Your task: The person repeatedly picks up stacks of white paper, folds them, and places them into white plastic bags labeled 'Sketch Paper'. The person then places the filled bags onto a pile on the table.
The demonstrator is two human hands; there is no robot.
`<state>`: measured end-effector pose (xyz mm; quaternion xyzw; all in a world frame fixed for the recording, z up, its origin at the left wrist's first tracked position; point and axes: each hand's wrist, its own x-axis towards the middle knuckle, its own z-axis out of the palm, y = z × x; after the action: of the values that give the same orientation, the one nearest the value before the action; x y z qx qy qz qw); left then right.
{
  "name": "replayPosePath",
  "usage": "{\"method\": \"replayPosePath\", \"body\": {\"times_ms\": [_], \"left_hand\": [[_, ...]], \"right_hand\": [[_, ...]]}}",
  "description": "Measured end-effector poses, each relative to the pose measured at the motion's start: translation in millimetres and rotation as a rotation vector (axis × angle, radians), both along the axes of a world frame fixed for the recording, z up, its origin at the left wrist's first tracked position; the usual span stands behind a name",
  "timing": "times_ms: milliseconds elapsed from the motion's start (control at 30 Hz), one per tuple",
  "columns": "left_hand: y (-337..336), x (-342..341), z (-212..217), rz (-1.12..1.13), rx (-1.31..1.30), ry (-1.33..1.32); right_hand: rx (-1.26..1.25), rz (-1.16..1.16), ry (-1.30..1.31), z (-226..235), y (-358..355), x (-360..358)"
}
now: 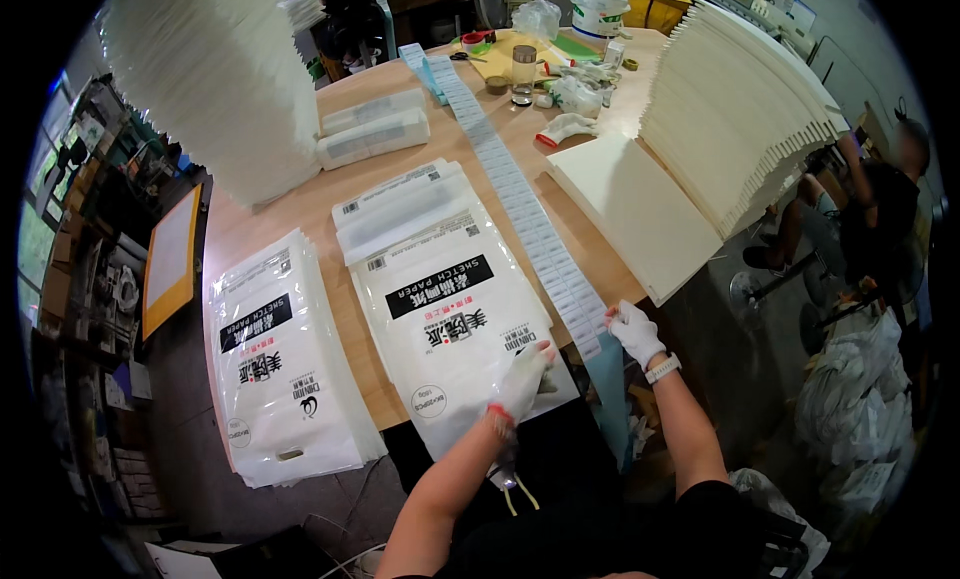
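My left hand (521, 381), in a white glove with a red cuff, lies over the lower right part of a clear printed sketch-paper bag (455, 324). Its fingers point right, with thumb and fingers apart; nothing shows between them. At the table's front edge my right hand (637, 336), also in a white glove, has its fingers closed on the edge of a long strip of labels (545, 249). This strip runs down the table from the far side, and its pale blue backing (610, 399) hangs over the edge. The bag under my left hand tops a pile.
Another stack of printed bags (275, 364) lies at the left. Tall piles of white paper (215, 89) and cream paper (740, 114) flank the table. Farther back are a glass (523, 76), a loose glove (566, 129) and a white bucket (597, 12). A person (880, 199) sits at the right.
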<state>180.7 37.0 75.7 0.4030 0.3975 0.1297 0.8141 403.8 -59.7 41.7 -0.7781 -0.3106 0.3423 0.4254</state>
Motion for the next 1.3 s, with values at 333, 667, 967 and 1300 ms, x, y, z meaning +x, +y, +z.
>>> {"method": "replayPosePath", "body": {"times_ms": [333,667,967,1300], "left_hand": [[28.7,76.6,-13.5,-0.073,-0.167,0.003],[28.4,76.6,-24.5,-0.196,0.006,0.155],[27.0,41.3,-37.3,-0.214,0.276,0.075],[-27.0,-200.6,-34.9,0.383,0.868,0.34]], "right_hand": [[0.003,0.049,-0.011,30.6,-7.9,8.6],[0.129,-0.066,-0.14,19.5,-14.0,0.4],[0.46,0.014,-0.471,87.3,43.7,-64.5],[0.051,0.279,-0.032,1.5,340.4,-189.6]]}}
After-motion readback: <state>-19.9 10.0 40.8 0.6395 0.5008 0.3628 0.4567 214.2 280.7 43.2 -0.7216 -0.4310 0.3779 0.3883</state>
